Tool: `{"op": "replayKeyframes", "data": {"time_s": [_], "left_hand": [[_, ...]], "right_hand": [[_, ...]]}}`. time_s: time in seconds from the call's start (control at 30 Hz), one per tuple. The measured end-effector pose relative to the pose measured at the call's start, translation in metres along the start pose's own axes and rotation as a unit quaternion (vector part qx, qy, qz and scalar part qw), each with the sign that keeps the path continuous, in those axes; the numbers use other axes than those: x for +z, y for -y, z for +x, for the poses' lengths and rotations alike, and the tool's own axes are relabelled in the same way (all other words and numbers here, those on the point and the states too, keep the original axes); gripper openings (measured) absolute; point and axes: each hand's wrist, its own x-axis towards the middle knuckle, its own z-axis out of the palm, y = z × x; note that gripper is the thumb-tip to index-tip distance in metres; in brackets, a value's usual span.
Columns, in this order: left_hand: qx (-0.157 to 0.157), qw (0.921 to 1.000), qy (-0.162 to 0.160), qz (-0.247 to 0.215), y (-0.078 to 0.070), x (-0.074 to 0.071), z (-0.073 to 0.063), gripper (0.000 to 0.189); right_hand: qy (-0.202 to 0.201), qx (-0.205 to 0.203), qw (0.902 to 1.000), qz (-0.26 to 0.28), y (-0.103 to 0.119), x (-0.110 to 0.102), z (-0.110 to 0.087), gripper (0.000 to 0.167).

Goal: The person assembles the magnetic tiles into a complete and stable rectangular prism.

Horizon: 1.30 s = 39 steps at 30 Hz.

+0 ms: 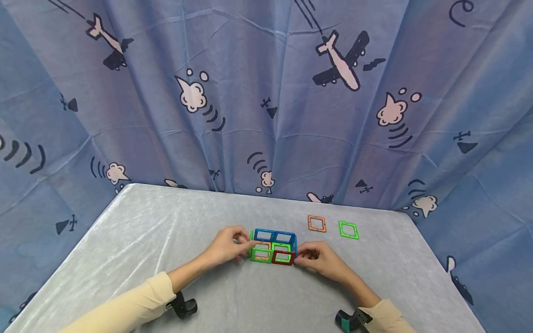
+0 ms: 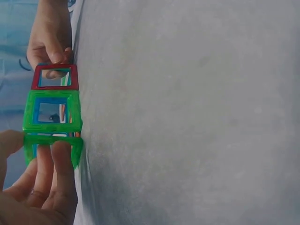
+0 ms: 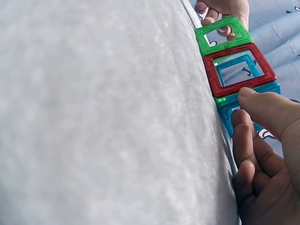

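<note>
A low open box of square magnetic tiles stands on the table between my hands. Its front has a green tile [image 1: 261, 255] on the left and a red tile [image 1: 283, 257] on the right. Two blue tiles [image 1: 284, 237] form the back; orange and green frames show inside. My left hand [image 1: 230, 246] pinches the green end tile [image 2: 51, 139], thumb at its edge and fingertips against its outer face. At the other end, my right hand [image 1: 318, 260] grips the blue end tile [image 3: 267, 90], its thumb by the red tile's corner and its fingers curled against the outer side.
Beyond the box to the right, a loose orange tile [image 1: 317, 224] and a loose green tile [image 1: 348, 230] lie flat on the pale cloth-covered table [image 1: 187, 217]. A blue curtain [image 1: 250, 115] with printed airplanes hangs behind the table's far edge.
</note>
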Motion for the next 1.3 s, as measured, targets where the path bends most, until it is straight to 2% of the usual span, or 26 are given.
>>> {"op": "replayKeyframes", "data": {"time_s": [0.2,0.87,1.3], "left_hand": [[0.003,0.9999,0.011,-0.003,0.0009,-0.0003,0.0007,0.019],[-0.036,0.9991,0.020,-0.001,0.0032,0.0004,0.0058,0.021],[-0.054,0.9984,0.010,-0.014,0.0049,-0.0019,0.0098,0.024]], "right_hand": [[0.002,0.000,1.0000,0.002,-0.0002,0.0002,0.0003,0.009],[0.002,-0.003,1.0000,-0.002,-0.0008,0.0000,-0.0002,0.010],[0.002,0.007,1.0000,0.000,0.0007,-0.0004,-0.0006,0.010]]}}
